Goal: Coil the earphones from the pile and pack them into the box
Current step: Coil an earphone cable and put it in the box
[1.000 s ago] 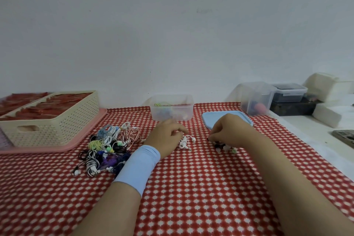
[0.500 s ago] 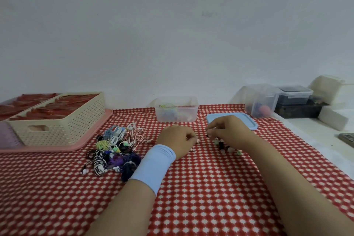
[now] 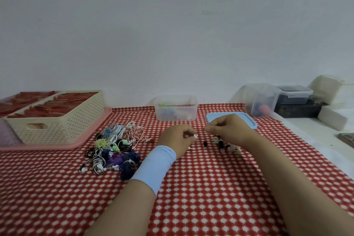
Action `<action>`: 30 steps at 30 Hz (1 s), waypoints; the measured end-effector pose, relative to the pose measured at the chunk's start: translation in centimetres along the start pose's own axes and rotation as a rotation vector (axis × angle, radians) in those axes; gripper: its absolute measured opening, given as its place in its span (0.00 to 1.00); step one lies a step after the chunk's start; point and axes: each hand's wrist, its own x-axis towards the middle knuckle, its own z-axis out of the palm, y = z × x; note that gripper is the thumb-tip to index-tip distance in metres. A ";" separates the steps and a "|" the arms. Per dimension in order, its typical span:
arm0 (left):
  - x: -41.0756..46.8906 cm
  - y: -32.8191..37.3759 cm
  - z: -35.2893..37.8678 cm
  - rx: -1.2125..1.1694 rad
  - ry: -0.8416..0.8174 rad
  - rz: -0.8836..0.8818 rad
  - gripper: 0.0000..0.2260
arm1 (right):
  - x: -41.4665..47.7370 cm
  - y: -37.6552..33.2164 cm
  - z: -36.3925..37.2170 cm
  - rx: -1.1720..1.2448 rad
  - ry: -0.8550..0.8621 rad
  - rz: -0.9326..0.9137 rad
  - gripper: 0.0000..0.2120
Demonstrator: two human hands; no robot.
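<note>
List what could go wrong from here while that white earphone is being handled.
1. The loose bits (black, green, white) lie just under the right hand; its wrist or a trailing cord could scatter them.
2. The pile lies close beside the blue wristband on the left forearm; pulling that arm back may drag tangled cords along.
3. The left hand shows only a white earbud at its fingers; a slip could drop it.
</note>
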 end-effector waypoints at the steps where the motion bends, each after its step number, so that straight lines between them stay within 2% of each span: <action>1: -0.1 -0.1 0.0 -0.063 0.022 -0.019 0.07 | -0.1 -0.1 -0.1 0.004 0.006 0.008 0.04; 4: -0.3 -0.2 -0.3 -0.255 0.062 -0.058 0.07 | -0.3 -0.4 -0.1 0.075 0.002 0.020 0.04; 8: -0.6 0.0 -0.5 -0.417 0.060 -0.035 0.11 | -0.4 -1.0 0.3 0.377 0.008 0.016 0.04; 11: -0.7 0.1 -0.4 -0.528 0.052 -0.038 0.12 | -0.6 -1.4 0.9 0.492 -0.044 0.018 0.04; 14: -0.8 0.2 -0.4 -0.612 0.049 -0.048 0.11 | -0.5 -1.3 1.5 0.537 -0.075 0.025 0.04; 21: -1.0 0.3 -0.6 -0.640 0.012 -0.049 0.07 | -0.8 -1.5 1.6 0.526 -0.137 0.074 0.09; 30: -0.9 0.2 -0.9 -0.730 -0.062 -0.070 0.08 | -0.5 -1.1 1.4 0.535 -0.161 0.092 0.09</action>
